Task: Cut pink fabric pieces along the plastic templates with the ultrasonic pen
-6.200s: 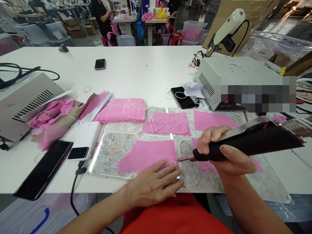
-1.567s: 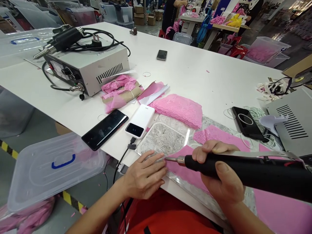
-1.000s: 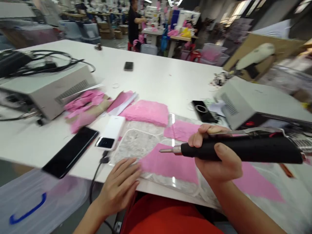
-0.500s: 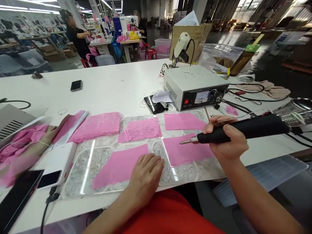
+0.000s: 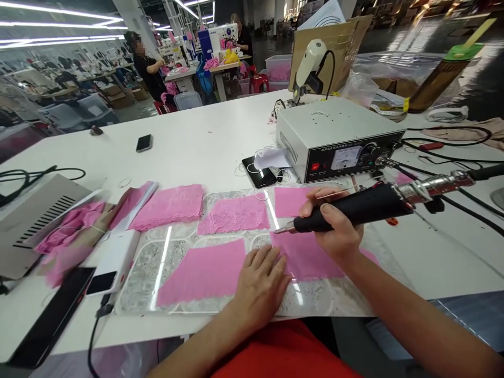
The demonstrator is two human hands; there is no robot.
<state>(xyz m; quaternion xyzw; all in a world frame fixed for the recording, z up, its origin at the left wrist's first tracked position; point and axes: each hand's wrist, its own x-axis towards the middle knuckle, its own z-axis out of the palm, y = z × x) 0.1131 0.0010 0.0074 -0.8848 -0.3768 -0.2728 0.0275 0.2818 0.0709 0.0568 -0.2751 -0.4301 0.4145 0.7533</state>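
Note:
My right hand (image 5: pixel 338 226) is wrapped round a black-handled ultrasonic hand tool (image 5: pixel 354 210) with a tapered metal tip. The tip points left, at the upper left corner of a plain pink fabric piece (image 5: pixel 303 257); whether it touches cannot be told. My left hand (image 5: pixel 263 281) lies flat, fingers stretched out, between that piece and another plain pink fabric piece (image 5: pixel 205 270), over their neighbouring edges. Behind lie a pink lace piece (image 5: pixel 236 212) and a pink piece (image 5: pixel 289 202) partly covered by my right hand. All rest on a clear-covered mat (image 5: pixel 151 270).
A grey generator box (image 5: pixel 338 131) with a meter and cables stands behind the tool. Nearby are a dark phone (image 5: pixel 260 173) and a lamp (image 5: pixel 311 63). To the left are stacked pink lace (image 5: pixel 169 207), a white device (image 5: pixel 114 262) and another phone (image 5: pixel 144 143). People work at sewing machines beyond.
My right hand has brought the tool left, its tip now at the front right piece's upper left corner. My left hand has shifted right onto that piece's edge. The view has turned slightly.

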